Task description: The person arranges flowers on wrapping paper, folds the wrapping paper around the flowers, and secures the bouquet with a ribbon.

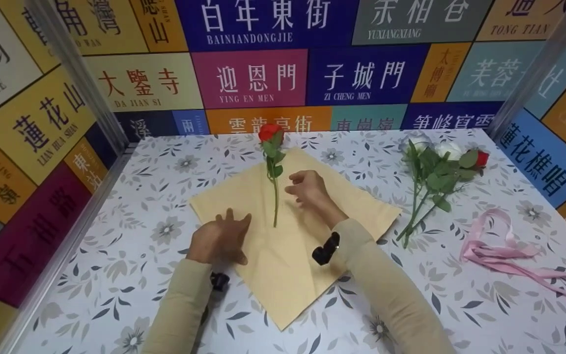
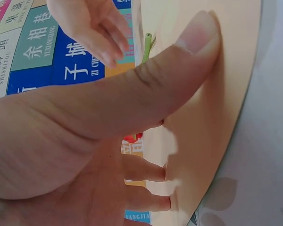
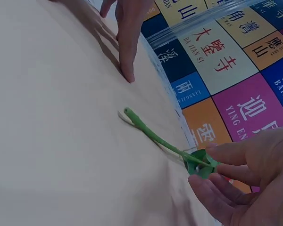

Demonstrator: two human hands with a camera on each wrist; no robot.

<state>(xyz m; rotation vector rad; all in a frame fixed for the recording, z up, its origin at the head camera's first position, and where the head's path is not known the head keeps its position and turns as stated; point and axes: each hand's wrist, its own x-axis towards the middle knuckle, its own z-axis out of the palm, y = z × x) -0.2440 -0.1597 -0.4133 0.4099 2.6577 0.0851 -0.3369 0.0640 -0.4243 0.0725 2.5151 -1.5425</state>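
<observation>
A red rose (image 1: pixel 276 169) with a green stem and leaves lies on a sheet of tan wrapping paper (image 1: pixel 283 285), its bloom reaching past the paper's far edge. My left hand (image 1: pixel 219 238) rests on the paper's left part with its fingers spread; in the left wrist view the thumb (image 2: pixel 198 35) and fingertips touch the sheet. Just right of the stem hovers my right hand (image 1: pixel 310 189), fingers loosely bent and nothing held. From the right wrist, its fingers (image 3: pixel 226 188) overlap the rose's leaves (image 3: pixel 198 165), but the head view shows a small gap.
Right of the paper lies a bunch of roses (image 1: pixel 440 169), white and red, with leafy stems. A pink ribbon (image 1: pixel 499 255) is loosely heaped nearer the right edge. The floral-patterned tabletop (image 1: pixel 165 228) is bordered by walls (image 1: pixel 258 76) of colourful signs.
</observation>
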